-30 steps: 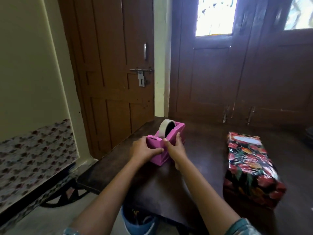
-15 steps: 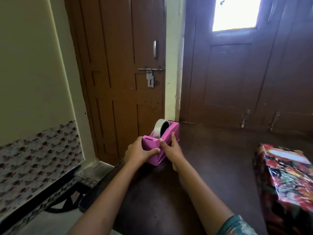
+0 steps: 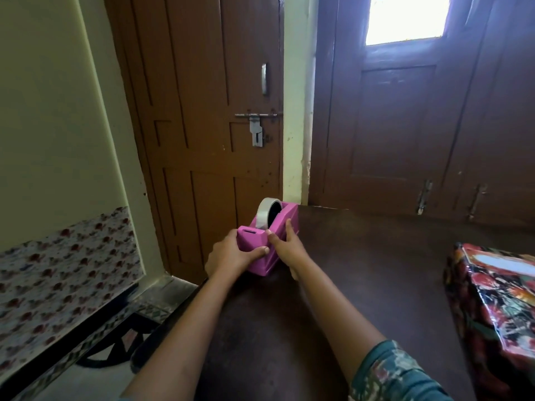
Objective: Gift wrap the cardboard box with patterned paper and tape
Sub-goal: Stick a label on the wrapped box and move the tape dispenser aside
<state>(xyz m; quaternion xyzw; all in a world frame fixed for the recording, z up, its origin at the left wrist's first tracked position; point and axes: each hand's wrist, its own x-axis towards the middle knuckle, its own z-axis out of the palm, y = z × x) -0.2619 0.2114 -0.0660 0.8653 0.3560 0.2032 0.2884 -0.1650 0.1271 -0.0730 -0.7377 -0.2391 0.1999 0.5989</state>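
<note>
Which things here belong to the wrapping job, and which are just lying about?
Job: pink tape dispenser, tape roll, paper-wrapped box, left hand and right hand holding the dispenser.
Just around: table, door, door bolt, floor mat.

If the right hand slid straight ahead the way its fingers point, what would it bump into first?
The right hand lies along the pink tape dispenser; past it, probably the cream wall strip beyond the table edge, though depth is unclear.

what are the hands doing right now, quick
Left hand: grips the front end of the pink tape dispenser.
Right hand: holds the same dispenser's right side, thumb on top.
</note>
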